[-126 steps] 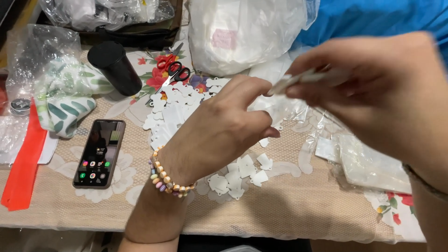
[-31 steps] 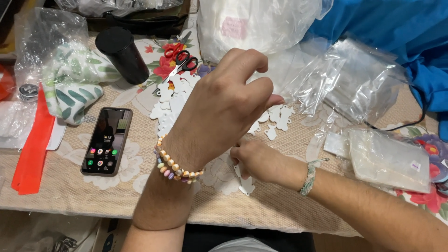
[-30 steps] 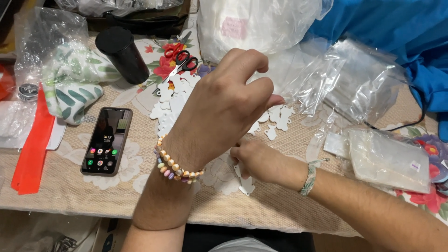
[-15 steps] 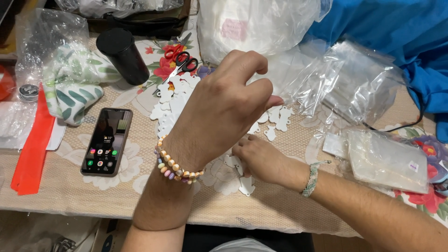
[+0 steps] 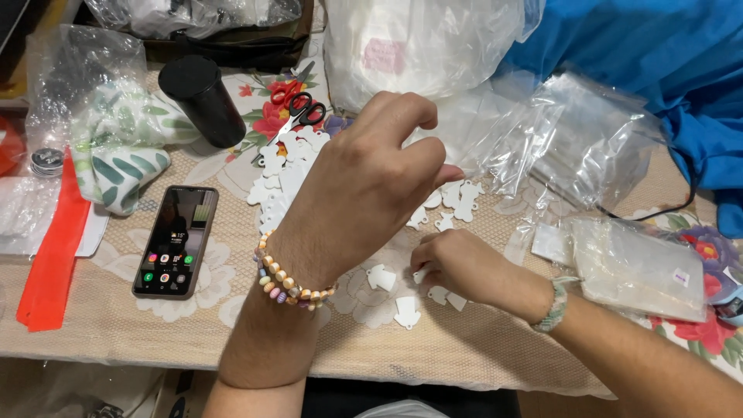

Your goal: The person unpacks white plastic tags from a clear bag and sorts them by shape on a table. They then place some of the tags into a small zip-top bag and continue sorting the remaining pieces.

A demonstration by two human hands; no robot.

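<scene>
1. A big white bag (image 5: 422,46) is seen behind the left hand (image 5: 364,193).
2. The left hand is raised above the white cut-out tags (image 5: 457,201) — fingers pinched narrow; whatever is held cannot be told.
3. The right hand (image 5: 460,263), below it, is closed on one tag (image 5: 420,274).

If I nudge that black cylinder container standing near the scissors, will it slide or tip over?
The black cylindrical container stands upright, taller than wide, on a textured lace tablecloth, so a high push would probably tip it. Once down, its round side would likely roll. Its weight cannot be judged.
</scene>
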